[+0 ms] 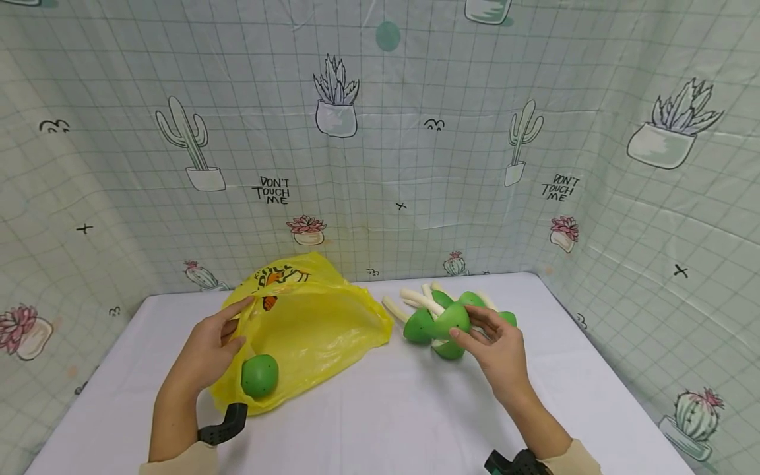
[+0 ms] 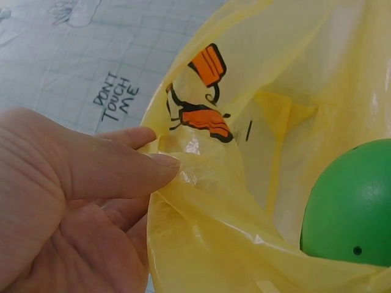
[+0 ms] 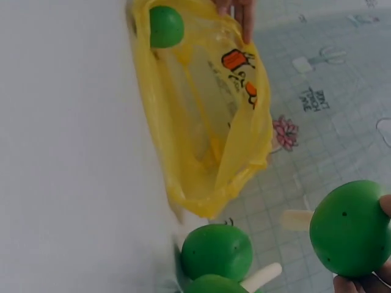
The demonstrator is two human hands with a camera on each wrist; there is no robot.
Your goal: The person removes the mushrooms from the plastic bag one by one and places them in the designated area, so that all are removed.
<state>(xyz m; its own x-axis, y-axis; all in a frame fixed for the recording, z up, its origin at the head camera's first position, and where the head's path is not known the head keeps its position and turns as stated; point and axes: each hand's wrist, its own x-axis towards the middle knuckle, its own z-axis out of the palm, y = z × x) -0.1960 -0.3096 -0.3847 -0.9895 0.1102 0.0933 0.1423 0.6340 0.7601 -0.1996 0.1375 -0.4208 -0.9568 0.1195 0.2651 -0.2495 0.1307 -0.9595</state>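
Observation:
A yellow plastic bag [image 1: 326, 336] lies on its side at the left, its mouth spread toward me. My left hand [image 1: 204, 349] pinches the bag's rim between thumb and fingers, as the left wrist view shows up close. Just inside the mouth sits a green mushroom-shaped toy [image 1: 260, 376], only its rounded cap showing. With thumb and fingertips my right hand [image 1: 501, 353] grips another mushroom-shaped toy [image 3: 348, 229] by its green cap, its white stem pointing away. Beneath and around it is a heap of several similar toys [image 1: 419, 327], partly hidden by the hand.
A white cloth covers the table [image 1: 356, 429]. Behind and on both sides rises a gridded curtain [image 1: 404, 165] printed with potted cacti. A dark wrist strap [image 1: 225, 425] sits at the left wrist, close to the bag's near edge.

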